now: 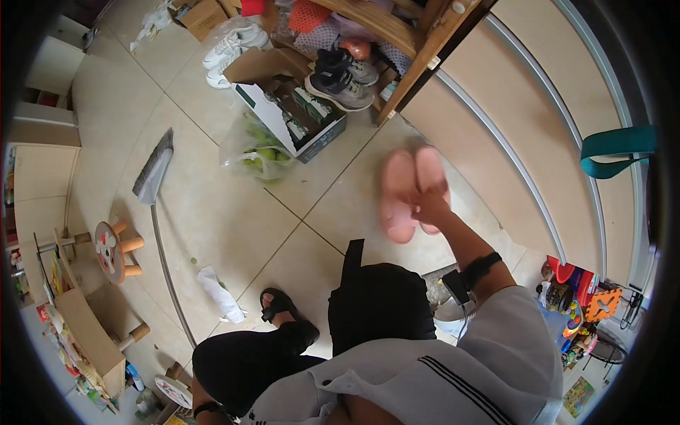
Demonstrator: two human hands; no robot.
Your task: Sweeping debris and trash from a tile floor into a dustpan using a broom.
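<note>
A pair of pink slippers (398,180) is in front of me at the right, slightly blurred by motion. My right hand (431,207) has its fingers closed on them, at the inner side where the two meet. Whether the slippers touch the floor I cannot tell. At the lower left, a piece of my left forearm with a black band shows beside my knee; the hand itself is hidden. A broom (154,170) lies or leans on the left, its grey bristles away from me, and its handle runs back to my left knee, where its end is out of sight.
Ahead stand an open cardboard box (322,142), a plastic bag of green fruit (262,152), grey sneakers (343,81) and white shoes (234,53) by a wooden rack (397,32). A small stool (110,251) and white paper (221,294) are left. Drawers (482,152) line the right.
</note>
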